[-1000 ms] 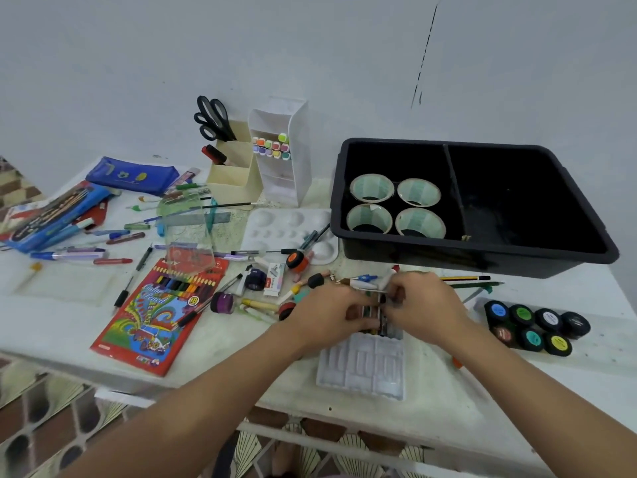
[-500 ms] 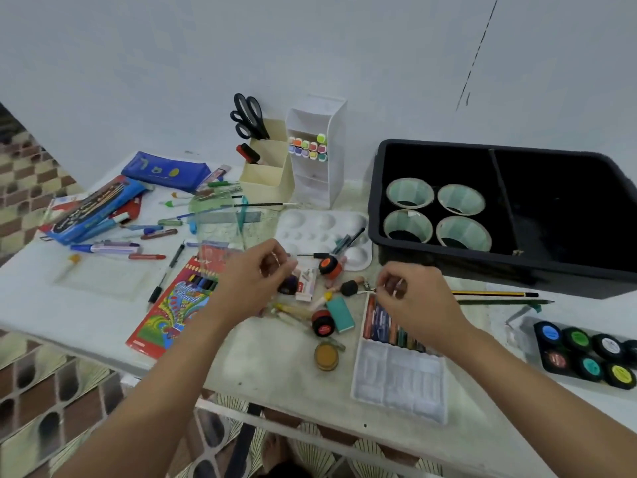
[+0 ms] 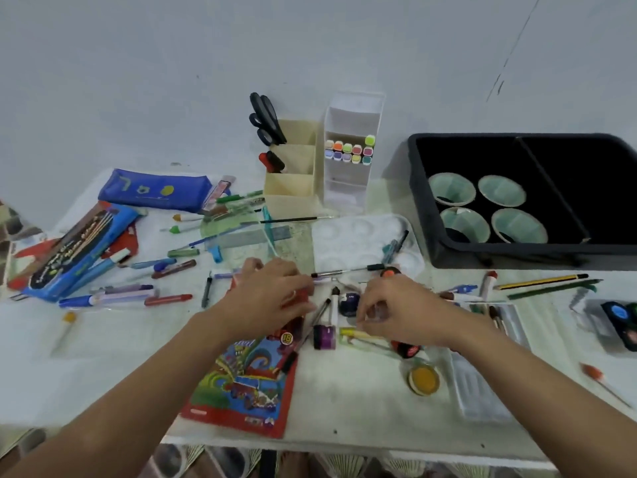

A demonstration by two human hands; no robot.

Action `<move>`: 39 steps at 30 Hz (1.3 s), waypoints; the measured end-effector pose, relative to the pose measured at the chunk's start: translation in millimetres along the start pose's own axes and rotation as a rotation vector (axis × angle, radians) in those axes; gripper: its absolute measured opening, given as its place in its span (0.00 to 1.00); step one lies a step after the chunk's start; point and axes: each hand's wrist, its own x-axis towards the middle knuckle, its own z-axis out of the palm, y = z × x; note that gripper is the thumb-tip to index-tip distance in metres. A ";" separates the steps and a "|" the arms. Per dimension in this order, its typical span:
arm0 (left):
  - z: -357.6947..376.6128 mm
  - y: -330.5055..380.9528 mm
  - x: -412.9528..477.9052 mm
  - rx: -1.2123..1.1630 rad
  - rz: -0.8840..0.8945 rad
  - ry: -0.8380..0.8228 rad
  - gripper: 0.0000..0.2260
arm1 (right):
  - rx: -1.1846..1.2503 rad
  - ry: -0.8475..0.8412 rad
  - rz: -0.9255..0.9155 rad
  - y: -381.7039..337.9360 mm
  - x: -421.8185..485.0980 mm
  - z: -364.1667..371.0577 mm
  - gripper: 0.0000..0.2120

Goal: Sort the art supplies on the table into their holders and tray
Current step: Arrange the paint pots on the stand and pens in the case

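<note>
Red crayon pack point(image 3: 241, 384) at table edge point(image 3: 362, 432), left grip point(image 3: 269, 294) and right grip point(image 3: 396, 312) curled, holds unclear

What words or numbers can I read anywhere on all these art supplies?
"18": in a round yellow badge on the coloured pencil box.
Other printing on that box: too blurred to read.
Long blue box: lettering too blurred to read.
Blue pencil case: only unreadable marks.
Nothing else legible.

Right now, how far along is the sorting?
Done: scissors in the beige holder, markers in the white organizer, cups in the black tray. In hand: left hand and right hand are at the central clutter; grasp unclear. Left: pens, pencils, paint pots lie loose.
</note>
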 end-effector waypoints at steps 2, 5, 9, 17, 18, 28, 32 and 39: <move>-1.5 -8.1 -2.4 0.011 0.026 -0.036 0.12 | -0.084 -0.051 0.009 -7.0 -0.2 4.9 0.04; -2.9 -19.1 -5.1 -0.026 0.048 -0.045 0.11 | -0.165 -0.052 0.028 -12.3 0.4 12.1 0.03; -6.1 -11.8 -5.0 -0.046 0.096 -0.043 0.15 | -0.234 0.027 0.046 -13.7 -4.0 16.8 0.03; 1.7 24.6 0.8 -0.176 0.258 -0.152 0.16 | -0.288 0.121 -0.003 -3.2 -7.5 28.5 0.04; 2.4 26.8 0.8 -0.174 0.260 -0.145 0.16 | -0.276 0.151 -0.010 -2.3 -7.9 30.6 0.02; 2.3 16.1 -0.8 -0.186 0.083 -0.131 0.13 | -0.308 0.078 -0.101 -2.2 -11.9 29.0 0.10; 2.3 15.6 -0.8 -0.202 0.070 -0.161 0.16 | -0.345 0.086 -0.085 3.1 -9.5 30.4 0.14; 1.5 24.1 0.6 -0.142 0.053 -0.182 0.18 | -0.250 0.197 -0.048 8.3 -14.1 40.8 0.08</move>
